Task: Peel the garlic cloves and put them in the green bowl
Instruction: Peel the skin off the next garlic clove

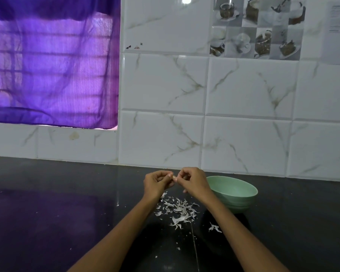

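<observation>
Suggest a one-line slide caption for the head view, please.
Both hands, left and right, peel a garlic clove above scattered skins, beside the green bowl.

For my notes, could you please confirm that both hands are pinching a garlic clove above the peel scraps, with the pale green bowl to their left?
Not quite: the head view shows the pale green bowl to their right.

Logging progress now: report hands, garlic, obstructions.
Left hand and right hand pinching small pale garlic clove. Round green bowl right of hands. Papery white peels on counter, nothing blocking.
</observation>
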